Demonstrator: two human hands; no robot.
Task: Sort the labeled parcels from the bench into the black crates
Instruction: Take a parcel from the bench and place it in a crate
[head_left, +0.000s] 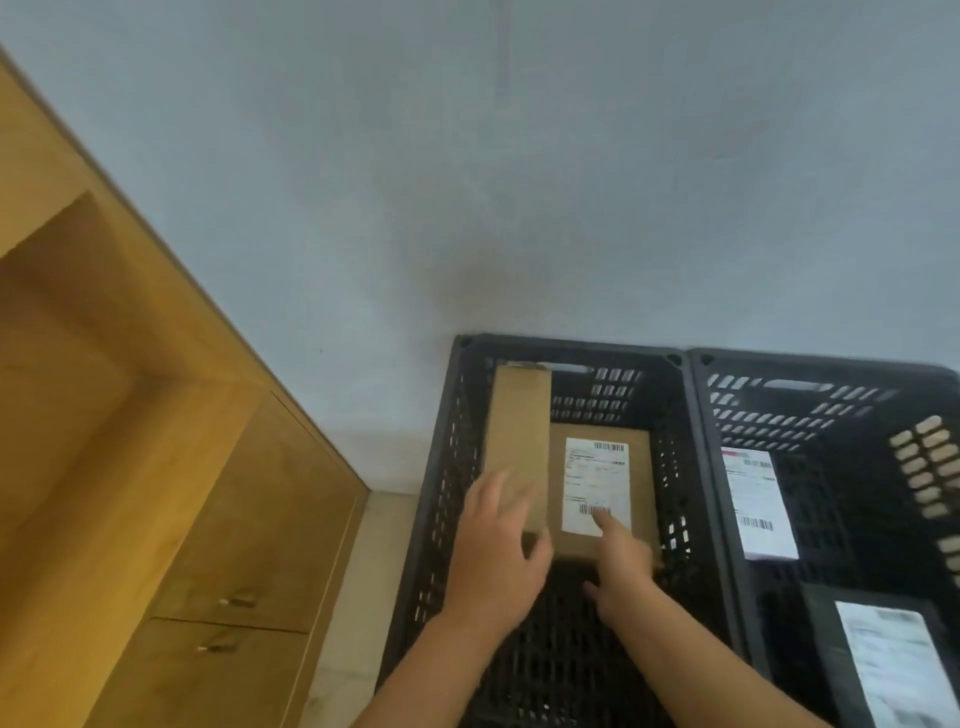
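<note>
Seating in black crate: left hand flat on upright box, right hand on labelled parcel, grips apart. Next, probably: fetch another.

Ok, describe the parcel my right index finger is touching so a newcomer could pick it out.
Of the two black crates against the grey wall, take the left crate, nearer the wooden cabinet. Two brown cardboard boxes sit inside, and it is the flat box on the right. Unlike the plain box beside it, it shows a white barcoded label on top.
</note>
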